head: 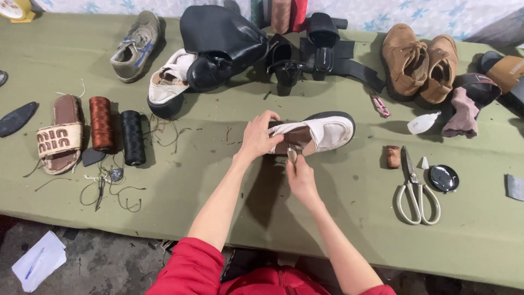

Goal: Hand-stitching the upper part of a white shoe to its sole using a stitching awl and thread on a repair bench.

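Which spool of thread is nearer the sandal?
The reddish-brown spool, lying right beside the sandal; the black spool lies farther away.

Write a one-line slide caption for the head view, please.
Two hands, left and right, hold a white shoe on a green table.

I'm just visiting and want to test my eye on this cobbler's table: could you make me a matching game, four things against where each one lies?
Things:
1. white scissors
2. black thread spool
3. brown suede boots
4. cream shoe

Places:
A. far right part of the table, at the back
B. between the left hand and the right hand, mid-table
C. left side, beside a copper-coloured spool
D. near right, next to a round black tin

Pairs: 1-D, 2-C, 3-A, 4-B
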